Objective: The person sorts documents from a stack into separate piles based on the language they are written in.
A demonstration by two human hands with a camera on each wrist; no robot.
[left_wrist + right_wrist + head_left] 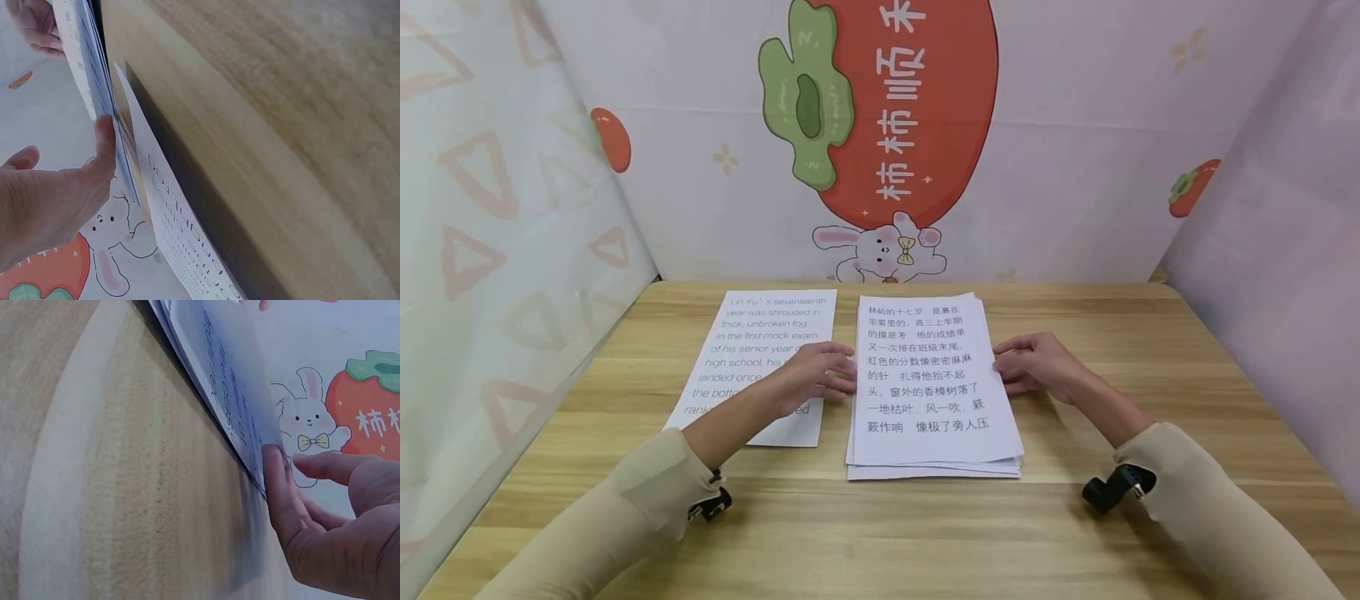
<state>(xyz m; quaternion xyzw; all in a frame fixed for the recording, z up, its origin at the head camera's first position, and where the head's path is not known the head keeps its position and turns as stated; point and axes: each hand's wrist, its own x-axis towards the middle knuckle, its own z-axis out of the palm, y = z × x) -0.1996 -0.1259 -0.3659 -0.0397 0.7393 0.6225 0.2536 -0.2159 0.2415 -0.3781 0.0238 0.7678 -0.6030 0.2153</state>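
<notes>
A stack of white printed sheets point(928, 446) lies in the middle of the table, its top page bearing Chinese text and its lower edges slightly uneven. My left hand point(816, 375) touches the stack's left edge with its fingertips; in the left wrist view a finger of that left hand point(56, 200) lies against the pages' side. On the opposite side my right hand point(1037, 365) has its fingertips at the right edge. The right wrist view shows that hand point(337, 531) with fingers against the sheets' edge and thumb raised apart. Neither hand grips the paper.
A single sheet with English text point(782, 304) lies left of the stack, partly under my left forearm in the head view. The wooden table point(880, 533) ends at a white patterned backdrop point(1075, 167). A black wrist camera point(1108, 492) sits at my right cuff.
</notes>
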